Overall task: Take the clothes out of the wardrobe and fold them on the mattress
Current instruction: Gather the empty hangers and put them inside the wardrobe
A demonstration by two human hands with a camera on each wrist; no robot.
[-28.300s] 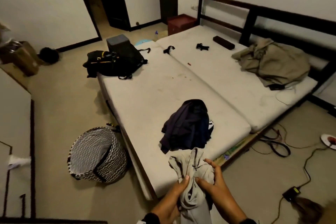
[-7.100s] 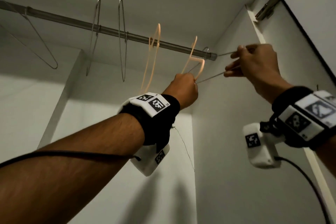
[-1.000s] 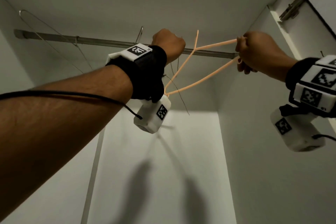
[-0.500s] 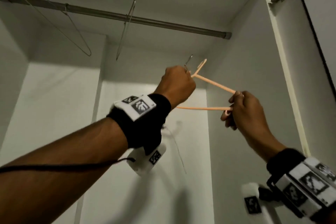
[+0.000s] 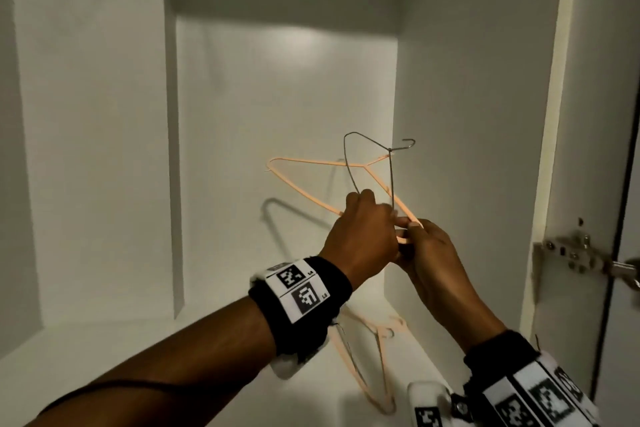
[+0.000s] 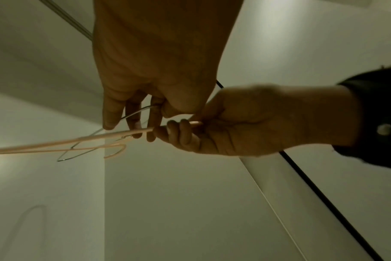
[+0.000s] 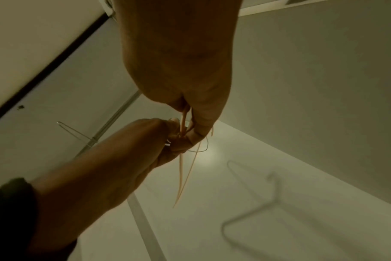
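Observation:
No clothes show in any view. Inside the white wardrobe (image 5: 277,97) both my hands meet at chest height over two empty hangers. My left hand (image 5: 367,222) grips the lower part of a grey wire hanger (image 5: 349,166), whose hook points right. My right hand (image 5: 420,236) pinches the end of an orange plastic hanger (image 5: 301,191) that crosses behind the wire one. In the left wrist view the left fingers (image 6: 132,121) curl round the wire hanger (image 6: 94,135) while the right hand (image 6: 234,123) holds the orange hanger (image 6: 56,144). The right wrist view shows the orange hanger (image 7: 181,176) hanging from the right hand's pinch (image 7: 190,123).
More orange hangers (image 5: 377,367) lie on the wardrobe floor below my hands. The open door's metal hinge (image 5: 575,255) sits at the right. The hanging rail (image 7: 114,120) with a wire hanger (image 7: 71,130) on it is overhead. A vertical divider (image 5: 171,149) stands at the left.
Both hands have come down from the rail with the hangers and moved close together. My view has tilted down from the rail to the wardrobe floor.

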